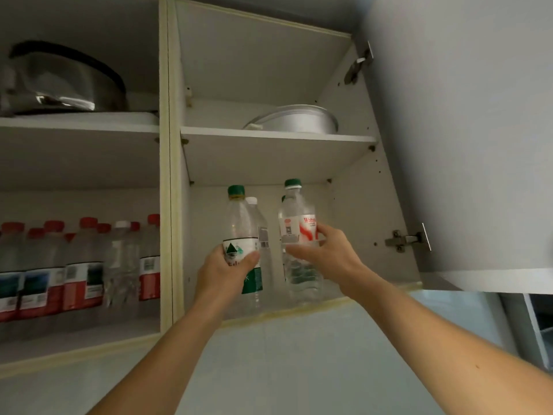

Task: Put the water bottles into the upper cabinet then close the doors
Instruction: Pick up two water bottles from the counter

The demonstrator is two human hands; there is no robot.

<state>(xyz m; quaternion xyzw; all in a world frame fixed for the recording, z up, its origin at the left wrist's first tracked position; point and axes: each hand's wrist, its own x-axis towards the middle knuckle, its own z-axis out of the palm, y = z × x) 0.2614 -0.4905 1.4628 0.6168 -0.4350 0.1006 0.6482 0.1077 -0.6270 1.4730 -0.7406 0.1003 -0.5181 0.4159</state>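
Hands [223, 272] grip bottles [241, 235]; perhaps more bottles [263, 235] behind.

Right compartment, lower shelf [344, 301]: front edge unobstructed from below, door [466, 145] swung wide to the right, so approach is clear. Interior is partly taken: left hand [223, 272] holds a green-cap bottle [239, 232] at left-centre, a white-cap bottle [259, 223] just behind it; right hand [321, 253] holds a red-label bottle [297, 223] at centre, more bottles close behind it. Narrow gap between the two groups. Free room along the right wall, below the lower hinge [407, 238]. Headroom above the caps is slim under the upper shelf [278, 136]. Left compartment's lower shelf is packed with red-cap bottles [74, 265]; only a front strip is free.
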